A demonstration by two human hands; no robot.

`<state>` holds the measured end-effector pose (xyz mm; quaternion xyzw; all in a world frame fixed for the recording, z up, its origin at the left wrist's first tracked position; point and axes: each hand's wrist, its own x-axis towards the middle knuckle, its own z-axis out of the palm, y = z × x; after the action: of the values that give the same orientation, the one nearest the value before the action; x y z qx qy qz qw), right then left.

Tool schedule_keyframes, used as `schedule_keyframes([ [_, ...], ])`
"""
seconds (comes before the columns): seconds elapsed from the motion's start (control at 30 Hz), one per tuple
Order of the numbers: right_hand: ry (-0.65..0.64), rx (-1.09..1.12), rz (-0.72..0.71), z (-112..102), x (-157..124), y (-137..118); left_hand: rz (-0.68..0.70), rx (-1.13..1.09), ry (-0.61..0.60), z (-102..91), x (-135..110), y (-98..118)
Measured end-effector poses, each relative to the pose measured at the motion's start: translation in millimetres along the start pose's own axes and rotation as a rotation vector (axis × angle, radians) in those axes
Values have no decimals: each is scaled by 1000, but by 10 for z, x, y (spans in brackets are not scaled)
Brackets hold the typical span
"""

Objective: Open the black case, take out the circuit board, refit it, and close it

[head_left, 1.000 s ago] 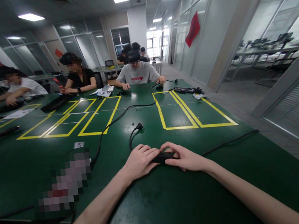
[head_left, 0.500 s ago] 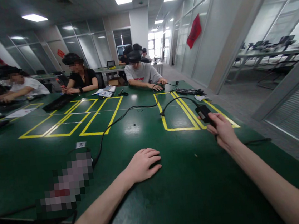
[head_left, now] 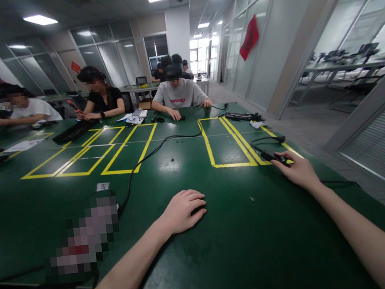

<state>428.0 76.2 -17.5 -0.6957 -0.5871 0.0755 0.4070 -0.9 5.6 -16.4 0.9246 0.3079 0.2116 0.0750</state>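
Observation:
My right hand (head_left: 298, 169) grips a black power adapter (head_left: 282, 160) low over the right side of the green table, its fingers wrapped round the near end. From the adapter's far end a short cord curls right to a black plug (head_left: 281, 139). Another black cable (head_left: 343, 182) trails off to the right behind my wrist. Whether the adapter touches the tabletop is hard to tell. My left hand (head_left: 186, 211) lies palm down on the table, fingers stretched out, holding nothing.
Yellow tape (head_left: 233, 164) marks rectangles on the green table (head_left: 232, 251). A pixelated object (head_left: 91, 230) lies at the left, near a small paper label (head_left: 103, 186). One long black cable (head_left: 155, 152) crosses the middle. A folded black tripod (head_left: 241, 116) rests farther back. Several people sit opposite.
My right hand has shifted right and slightly down, tilting the adapter. Its plug has swung from left to right. My left hand has stayed put. The person opposite has moved one hand leftward.

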Motion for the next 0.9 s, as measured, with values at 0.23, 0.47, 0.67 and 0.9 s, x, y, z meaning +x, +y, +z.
schedule_keyframes([
  [0.23,-50,-140,-24,14,41,50,-5,-11,0,17,-10,-12],
  [0.47,-41,-230,1,45,113,206,-15,-37,-4,-26,-8,16],
  [0.67,-48,-246,26,71,112,252,-26,-39,-9,-23,-13,20],
  [0.9,50,-307,116,105,118,196,-28,-48,-5,-22,-18,13],
])
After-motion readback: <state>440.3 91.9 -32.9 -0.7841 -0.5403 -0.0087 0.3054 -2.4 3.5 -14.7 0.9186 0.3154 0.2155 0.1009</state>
